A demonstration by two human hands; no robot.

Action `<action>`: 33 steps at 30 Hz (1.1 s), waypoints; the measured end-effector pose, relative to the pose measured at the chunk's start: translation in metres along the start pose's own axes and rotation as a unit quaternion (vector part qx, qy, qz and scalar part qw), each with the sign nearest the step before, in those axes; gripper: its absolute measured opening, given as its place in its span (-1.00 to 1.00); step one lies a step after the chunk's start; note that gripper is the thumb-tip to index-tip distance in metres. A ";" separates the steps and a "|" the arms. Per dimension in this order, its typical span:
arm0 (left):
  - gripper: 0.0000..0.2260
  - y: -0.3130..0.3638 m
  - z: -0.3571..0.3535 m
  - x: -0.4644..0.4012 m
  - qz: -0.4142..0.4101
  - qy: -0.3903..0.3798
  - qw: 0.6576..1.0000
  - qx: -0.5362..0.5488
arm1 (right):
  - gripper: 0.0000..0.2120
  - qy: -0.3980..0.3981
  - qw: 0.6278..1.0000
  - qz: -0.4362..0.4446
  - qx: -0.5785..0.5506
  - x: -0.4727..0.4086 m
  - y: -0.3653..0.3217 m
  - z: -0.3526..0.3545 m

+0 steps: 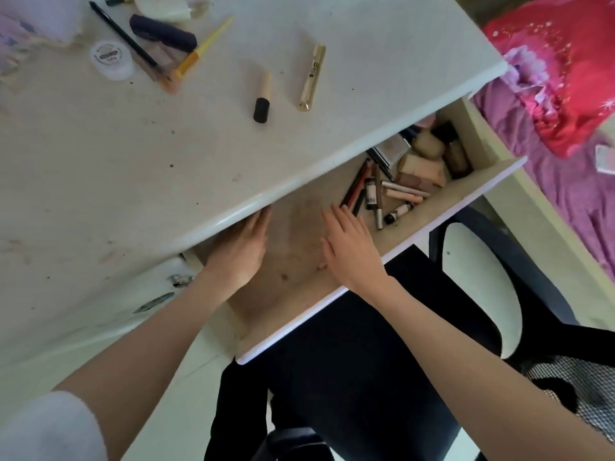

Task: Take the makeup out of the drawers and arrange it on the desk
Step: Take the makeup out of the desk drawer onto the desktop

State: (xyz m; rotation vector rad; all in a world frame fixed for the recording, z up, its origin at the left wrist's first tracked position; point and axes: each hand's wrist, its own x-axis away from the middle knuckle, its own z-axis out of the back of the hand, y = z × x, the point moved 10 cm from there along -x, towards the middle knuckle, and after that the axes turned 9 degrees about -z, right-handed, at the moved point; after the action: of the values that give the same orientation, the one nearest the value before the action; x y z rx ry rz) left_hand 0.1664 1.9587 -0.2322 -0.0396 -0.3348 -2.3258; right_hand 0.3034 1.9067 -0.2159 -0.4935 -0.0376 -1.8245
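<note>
1. Several pieces already lie on the desk [139,168] toward its far left corner: a white round jar [112,59], a long black pencil [124,36], a dark purple case [163,33] and a yellow pointed applicator [203,48]. They overlap loosely, so they look dropped there rather than arranged.
2. Nearer the desk's right edge, a beige tube with a black cap [263,98] and a gold tube [312,78] lie side by side and apart, likely the start of a neater row.
3. The left hand [241,246] reaches into the open drawer [366,277] with its fingertips hidden under the desk's front edge. It looks flat and relaxed, but whether it grasps anything there I cannot tell.
4. The right hand [349,244] lies open and flat over the drawer's bare floor, holding nothing, its fingertips just beside the nearest pencils; I judge it is sliding toward them for the next pick.
5. Most of the makeup [399,181] is still in the drawer, heaped in its right far corner: pencils, slim tubes, beige bottles and a silvery compact. So the task seems only partly done.
6. Beyond the drawer's right side is a bed with pink bedding [565,94].
</note>
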 end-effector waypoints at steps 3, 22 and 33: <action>-0.41 -0.022 -0.032 -0.014 0.068 -0.062 0.996 -0.001 | -0.47 -0.026 1.000 -0.012 0.010 -0.005 0.011 -0.016; -0.38 0.028 -0.058 -0.027 -0.021 -0.055 0.995 -0.078 | -0.55 -0.037 0.999 0.009 0.011 -0.008 0.014 -0.025; -0.72 0.030 -0.038 -0.012 0.128 -0.036 0.960 0.247 | -0.61 0.017 0.951 -0.140 -0.275 -0.014 0.047 0.006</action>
State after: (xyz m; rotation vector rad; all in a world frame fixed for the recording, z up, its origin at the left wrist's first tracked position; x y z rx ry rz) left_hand 0.1989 1.9371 -0.2639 0.0734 -0.8852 -1.9320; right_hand 0.3518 1.9059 -0.2259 -0.8824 0.4586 -2.1212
